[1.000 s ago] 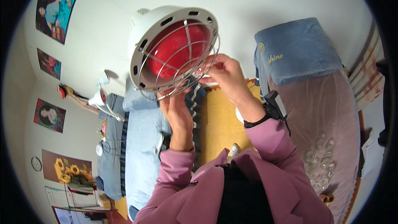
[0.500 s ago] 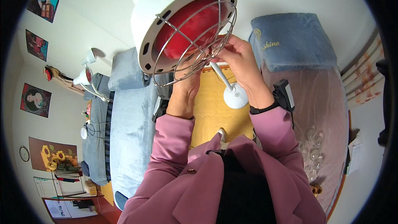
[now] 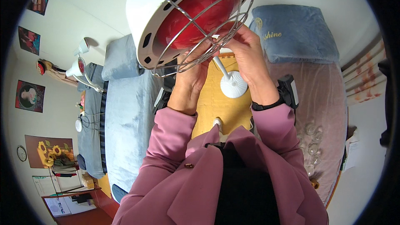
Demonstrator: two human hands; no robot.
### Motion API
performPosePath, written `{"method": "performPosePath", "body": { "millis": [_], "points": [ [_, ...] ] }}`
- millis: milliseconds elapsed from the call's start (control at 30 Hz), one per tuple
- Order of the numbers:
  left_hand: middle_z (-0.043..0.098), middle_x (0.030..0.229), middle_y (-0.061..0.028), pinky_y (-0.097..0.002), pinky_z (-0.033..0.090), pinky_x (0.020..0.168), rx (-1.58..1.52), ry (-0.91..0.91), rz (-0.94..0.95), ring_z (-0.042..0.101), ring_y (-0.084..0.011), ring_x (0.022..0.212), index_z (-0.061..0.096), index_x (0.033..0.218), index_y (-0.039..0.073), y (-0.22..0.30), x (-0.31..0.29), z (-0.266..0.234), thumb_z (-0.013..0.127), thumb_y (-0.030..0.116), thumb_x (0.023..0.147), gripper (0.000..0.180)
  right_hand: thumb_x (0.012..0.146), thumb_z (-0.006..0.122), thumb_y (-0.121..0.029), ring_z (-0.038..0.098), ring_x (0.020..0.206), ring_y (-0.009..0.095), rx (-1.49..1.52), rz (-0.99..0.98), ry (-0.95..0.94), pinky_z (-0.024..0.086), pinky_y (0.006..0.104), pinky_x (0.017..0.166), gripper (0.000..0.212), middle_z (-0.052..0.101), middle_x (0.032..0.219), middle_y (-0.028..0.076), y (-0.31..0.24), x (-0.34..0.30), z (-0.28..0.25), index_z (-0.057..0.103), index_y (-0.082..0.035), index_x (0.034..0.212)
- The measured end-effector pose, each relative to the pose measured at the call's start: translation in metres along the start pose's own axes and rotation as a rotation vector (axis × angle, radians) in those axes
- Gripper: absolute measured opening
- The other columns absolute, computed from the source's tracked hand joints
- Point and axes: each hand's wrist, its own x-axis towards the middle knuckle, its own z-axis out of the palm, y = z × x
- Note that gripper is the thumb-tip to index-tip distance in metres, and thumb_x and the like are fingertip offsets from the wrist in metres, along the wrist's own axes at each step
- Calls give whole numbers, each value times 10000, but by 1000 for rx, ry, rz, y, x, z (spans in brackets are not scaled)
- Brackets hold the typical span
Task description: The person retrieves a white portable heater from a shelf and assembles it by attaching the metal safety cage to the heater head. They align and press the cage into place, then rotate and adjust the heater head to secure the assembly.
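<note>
A heat lamp with a white shade and a red bulb is tilted above my hands. Across its opening runs a metal wire guard. Under the rim, my left hand closes on the guard's lower wires, its fingers partly hidden behind them. My right hand pinches the guard's right lower edge, fingertips close to those of the left. Below the hands, a slim white pole leads down to the lamp's round white base on the floor.
A bed with a light blue cover stands at left, another with a pinkish cover at right. On the right bed lie a blue pillow and several clear glass cups. Further left stands another lamp.
The lamp head has shifted upward and looks larger. Both hands have moved slightly up with it, still at the guard's lower wires.
</note>
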Motion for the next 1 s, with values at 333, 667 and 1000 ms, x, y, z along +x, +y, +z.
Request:
{"method": "performPosePath", "body": {
  "millis": [333,667,1000],
  "points": [
    [713,879,-148,-276,620,656,-396,-163,-198,712,-209,751,647,1081,-72,-11,-5,-3,601,99,982,203,890,665,3,631,702,103,42,34,-2,526,262,647,180,696,860,67,6,-5,-5,633,-8,1067],
    [669,912,-126,-317,632,715,-236,-92,-164,650,-185,728,642,1092,-50,-7,-10,-1,602,135,980,220,897,608,22,653,755,145,7,-22,-78,536,271,678,189,701,900,98,8,-2,-8,618,22,1085],
    [618,896,-103,-428,640,861,-264,-117,-155,631,-174,783,614,1112,-51,-10,-10,-9,603,143,984,233,843,613,55,681,794,204,141,91,-103,561,309,729,226,709,915,152,14,2,-17,628,76,1067]
  ]
}}
